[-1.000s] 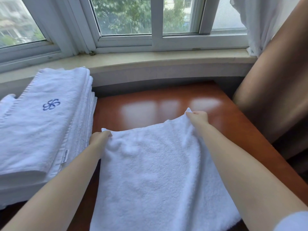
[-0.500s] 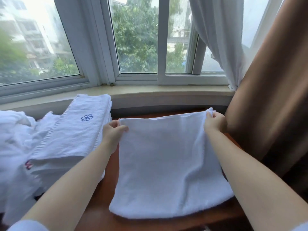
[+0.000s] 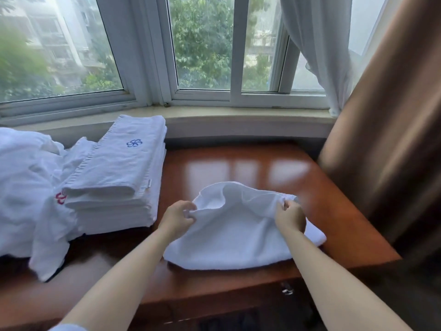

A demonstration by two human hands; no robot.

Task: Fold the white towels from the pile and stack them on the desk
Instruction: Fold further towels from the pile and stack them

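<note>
A white towel [image 3: 238, 237] lies partly folded on the brown desk [image 3: 250, 168], its far half arched up and coming over toward me. My left hand [image 3: 177, 217] pinches its left corner. On the right side my right hand [image 3: 290, 217] pinches the other corner. A neat stack of folded white towels [image 3: 114, 185], the top one marked with a blue emblem, stands to the left. Farther left is the loose pile of unfolded white towels [image 3: 26, 187].
A window sill [image 3: 238, 115] runs behind the desk. A brown curtain [image 3: 393, 139] hangs close to the desk's right edge, with a white sheer curtain [image 3: 322, 51] behind it. A drawer handle [image 3: 287, 291] shows under the desk's front edge.
Both hands lifted the towel's far edge off the desk, held it up, then brought it down and toward me, folding the towel over itself. The view tilted up.
</note>
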